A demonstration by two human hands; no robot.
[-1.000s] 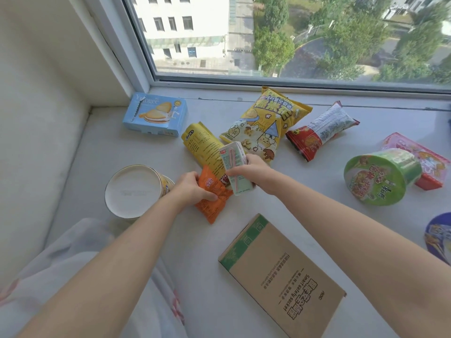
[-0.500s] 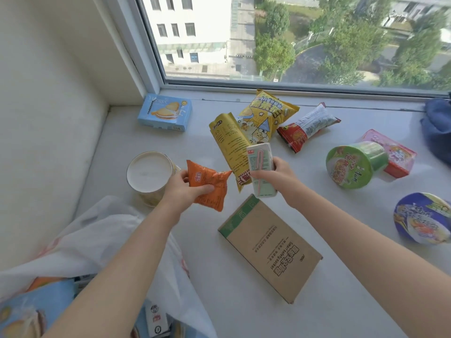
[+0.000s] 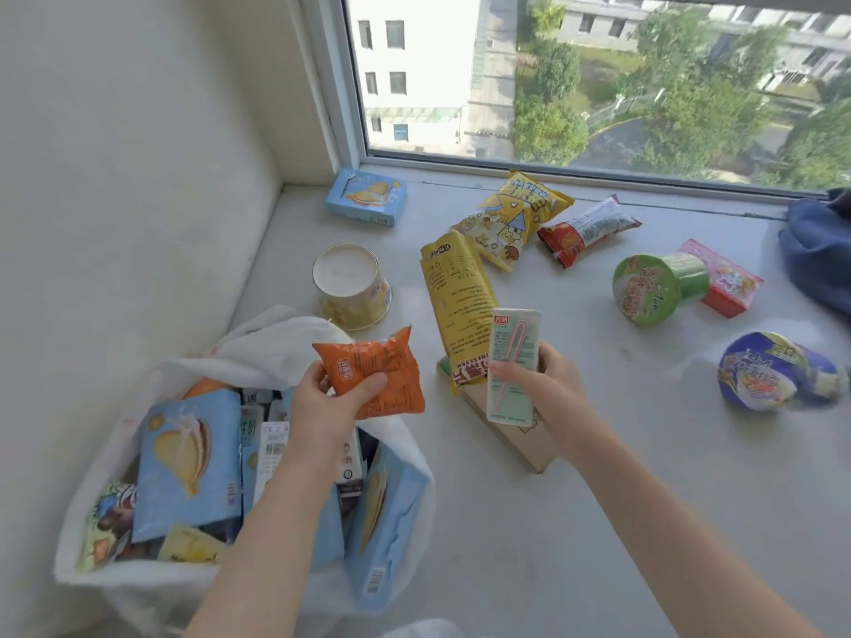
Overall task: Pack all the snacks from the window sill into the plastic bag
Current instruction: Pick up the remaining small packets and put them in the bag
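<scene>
Over the open plastic bag (image 3: pixel 258 343), left hand (image 3: pixel 329 409) raised, thumb and curled fingers pinching a small orange snack packet (image 3: pixel 375 377) by its lower left edge. Just to the right, right hand (image 3: pixel 548 384) wrapped around two things together: a pale green drink carton (image 3: pixel 511 361) with a pink straw on its face, and behind it a long yellow packet (image 3: pixel 460 310) standing up above the knuckles. Both hands closed on their loads and held clear of the window sill (image 3: pixel 598 499).

At lower left against the wall, white bag gaping wide, already stuffed with light blue boxes (image 3: pixel 189 458) and several smaller packs. Under the right hand, flat on the sill, a brown cardboard box (image 3: pixel 520 442), mostly hidden.

Beyond the bag's rim, a paper cup (image 3: pixel 352 285) turned bottom up. In the far corner by the window frame, a small blue biscuit box (image 3: pixel 367 198). Near the glass, a yellow popcorn bag (image 3: pixel 515 218) lying beside a red and white snack packet (image 3: pixel 587 230), the two touching or nearly so. Farther right, a green noodle cup (image 3: pixel 656 287) on its side, against a pink and red box (image 3: pixel 723 278). Nearer the sill's front edge, well apart from those, a blue noodle bowl (image 3: pixel 778 373) tipped on its side. At the right border, a piece of dark blue cloth (image 3: pixel 819 250), partly cut off.
</scene>
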